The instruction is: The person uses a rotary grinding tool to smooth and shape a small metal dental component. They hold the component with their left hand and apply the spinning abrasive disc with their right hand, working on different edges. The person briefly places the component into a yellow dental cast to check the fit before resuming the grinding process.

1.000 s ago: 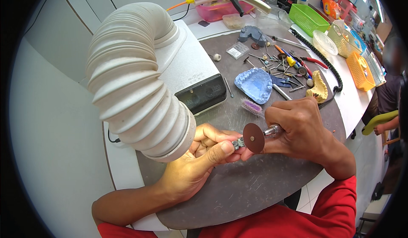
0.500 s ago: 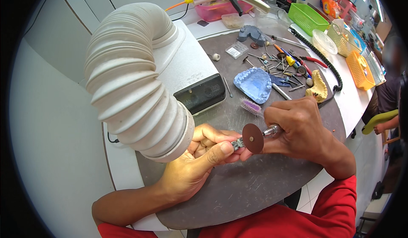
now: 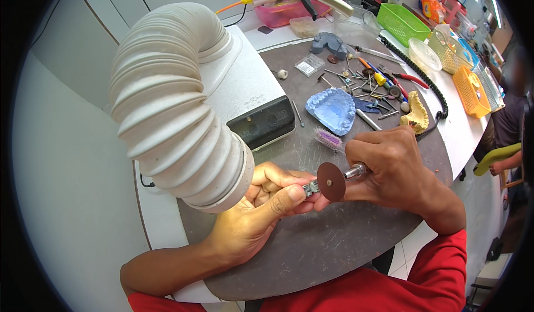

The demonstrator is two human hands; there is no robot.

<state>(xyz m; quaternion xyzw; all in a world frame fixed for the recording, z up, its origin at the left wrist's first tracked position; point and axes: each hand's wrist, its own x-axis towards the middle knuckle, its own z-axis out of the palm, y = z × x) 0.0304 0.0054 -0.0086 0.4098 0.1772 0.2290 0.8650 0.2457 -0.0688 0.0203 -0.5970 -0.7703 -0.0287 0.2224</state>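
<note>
Between the thumb and fingers of my left hand (image 3: 264, 198) is a small grey metal dental casting (image 3: 310, 189), partly hidden by the fingers. My right hand (image 3: 392, 167) is closed round a rotary handpiece (image 3: 356, 172), whose metal nose points left. On its tip sits a thin brown cutting disc (image 3: 331, 182), face toward me, right beside the casting. Whether the disc touches the casting I cannot tell. Beyond the hands lie a purple-bristled brush (image 3: 328, 138), a blue dental model (image 3: 332, 111) and a yellow dental model (image 3: 415, 114).
A ribbed white hose (image 3: 183, 111) arches over the left of the bench, its mouth by my left hand. Behind it stands a white box (image 3: 245, 84). Several burs and tools (image 3: 375, 84) lie scattered beyond. A coiled black cord (image 3: 425, 78) and baskets, one green (image 3: 403, 25), line the right. Another person sits far right.
</note>
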